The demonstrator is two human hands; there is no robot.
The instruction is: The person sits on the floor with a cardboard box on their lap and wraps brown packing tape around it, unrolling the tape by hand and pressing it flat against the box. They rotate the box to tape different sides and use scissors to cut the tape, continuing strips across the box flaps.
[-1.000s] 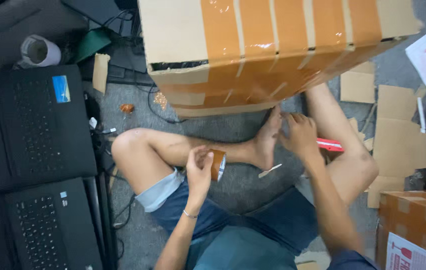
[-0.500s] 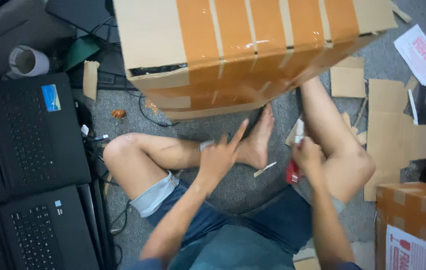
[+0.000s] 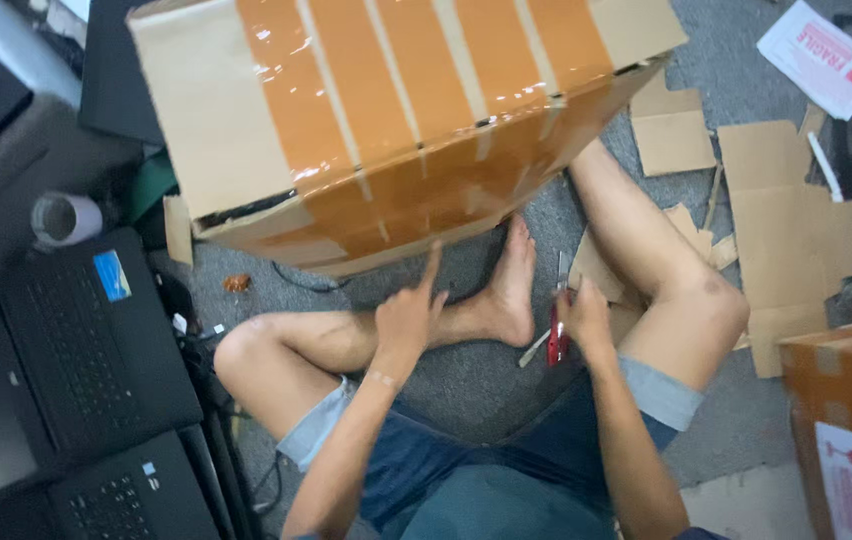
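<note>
The right hand (image 3: 586,318) is closed around a red-handled cutter (image 3: 556,335), whose blade is pointed up towards the taped cardboard box (image 3: 396,120); the grip looks firm, with the fingers wrapped over the handle. The left hand (image 3: 408,318) is held open and empty, one finger raised towards the lower edge of the box, just short of it. The box is tilted in front of the crossed bare legs, its top banded with brown tape strips, its near edge just above the foot (image 3: 511,295). The cutter is held low, between the foot and the right knee, close to bare skin.

For the step in hand to be done well, the box should probably be steadied by the open hand before the blade is brought to any tape seam, and the blade is best kept angled away from the foot and the fingers.

Cardboard scraps (image 3: 796,210) are scattered on the grey carpet to the right, and closed-in black laptops (image 3: 76,350) are stacked to the left, beside a tape roll (image 3: 64,218).
</note>
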